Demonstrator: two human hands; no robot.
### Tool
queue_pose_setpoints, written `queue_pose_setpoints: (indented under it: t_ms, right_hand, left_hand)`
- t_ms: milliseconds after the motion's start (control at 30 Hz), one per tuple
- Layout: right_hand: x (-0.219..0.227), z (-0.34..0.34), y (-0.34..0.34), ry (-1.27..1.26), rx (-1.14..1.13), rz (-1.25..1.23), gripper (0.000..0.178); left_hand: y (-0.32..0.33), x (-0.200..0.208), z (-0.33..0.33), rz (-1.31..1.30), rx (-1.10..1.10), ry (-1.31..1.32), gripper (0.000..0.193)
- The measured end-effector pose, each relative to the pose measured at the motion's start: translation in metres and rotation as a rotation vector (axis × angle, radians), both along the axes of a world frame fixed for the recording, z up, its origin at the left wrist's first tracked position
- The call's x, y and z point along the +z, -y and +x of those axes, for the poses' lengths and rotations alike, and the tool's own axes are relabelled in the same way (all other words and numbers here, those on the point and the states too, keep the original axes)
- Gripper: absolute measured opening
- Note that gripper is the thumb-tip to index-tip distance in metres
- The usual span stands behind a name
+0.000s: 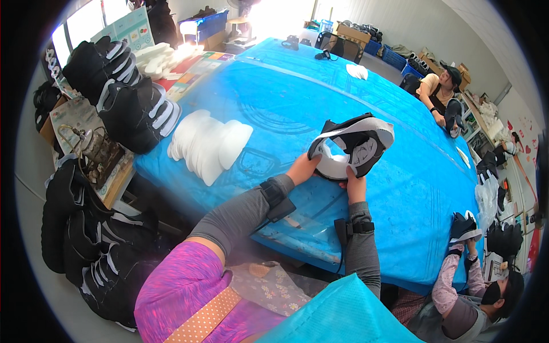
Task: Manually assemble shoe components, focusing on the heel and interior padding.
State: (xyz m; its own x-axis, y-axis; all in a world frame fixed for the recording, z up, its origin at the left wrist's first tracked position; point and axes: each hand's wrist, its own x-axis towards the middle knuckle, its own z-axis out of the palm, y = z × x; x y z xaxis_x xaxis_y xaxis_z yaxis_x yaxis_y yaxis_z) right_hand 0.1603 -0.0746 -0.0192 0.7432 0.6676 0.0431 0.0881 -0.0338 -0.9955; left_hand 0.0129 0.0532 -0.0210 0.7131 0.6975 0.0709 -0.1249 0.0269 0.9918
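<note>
Over the blue-covered table (297,108) I hold a black shoe upper (374,127) with a pale grey-white lining and band. Its opening is turned toward me. My left hand (305,168) is closed on its near left edge. Closed on the lower near edge is my right hand (355,184), with the thumb on the white band and the other fingers mostly hidden underneath. To the left of my left hand, a fanned pile of white sole-shaped pieces (209,143) lies on the table.
Stacks of black shoe uppers (134,117) stand at the table's left edge, with more uppers (94,240) below. A small old machine (91,148) sits on a side bench. Two co-workers (437,91) at the right handle dark shoe parts. A white pile (357,71) lies farther back.
</note>
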Motion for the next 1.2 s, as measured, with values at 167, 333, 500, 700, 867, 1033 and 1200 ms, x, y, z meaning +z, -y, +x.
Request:
queue_pose_setpoints:
  t_ms: [167, 333, 500, 700, 867, 1033, 1200]
  right_hand:
    - [-0.0012, 0.0019, 0.0021, -0.004, 0.006, 0.005, 0.030]
    - [0.0015, -0.0007, 0.0004, -0.013, 0.009, 0.002, 0.029]
    - [0.0004, 0.0008, 0.0013, -0.007, 0.009, -0.001, 0.030]
    - [-0.0023, 0.0024, 0.0010, 0.003, 0.005, -0.006, 0.031]
    - [-0.0015, 0.0020, 0.0007, 0.002, 0.004, -0.017, 0.032]
    - [-0.0021, 0.0019, -0.0003, -0.009, 0.004, -0.010, 0.031]
    - [-0.0020, 0.0017, 0.0016, -0.002, 0.006, -0.001, 0.032]
  left_hand:
    - [0.0018, 0.0025, 0.0006, 0.004, -0.015, -0.014, 0.034]
    - [-0.0019, 0.0019, -0.0023, 0.017, -0.055, -0.031, 0.036]
    - [0.0023, 0.0044, -0.0001, 0.006, -0.002, -0.016, 0.034]
    - [0.0018, 0.0024, 0.0006, 0.000, -0.001, -0.009, 0.034]
    - [-0.0023, 0.0018, -0.0011, 0.015, -0.056, -0.057, 0.037]
    - [-0.0028, 0.0014, -0.0008, -0.005, -0.056, -0.046, 0.037]
    - [0.0009, 0.0075, -0.0028, -0.006, -0.057, -0.059, 0.037]
